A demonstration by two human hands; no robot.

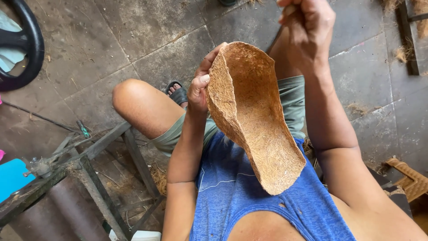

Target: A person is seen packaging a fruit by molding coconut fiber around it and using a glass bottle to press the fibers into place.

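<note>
Overhead, the left hand (199, 91) pinches the upper edge of a fibrous brown coir sheet (256, 120), curled like a trough above the lap. The right hand (307, 22) is fisted, its contents hidden. Cracked concrete floor (147, 35) below.

A grey, stained concrete slab floor (147, 31) strewn with loose fibres; a rusty metal frame stand (96, 178) at lower left, a black rubber tyre (26, 44) at upper left.

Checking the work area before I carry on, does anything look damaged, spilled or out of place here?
Loose brown fibre lies scattered on the stone floor at the upper right. The blue shirt has a small hole near its neckline. The fibre sheet in the left hand looks whole.
</note>
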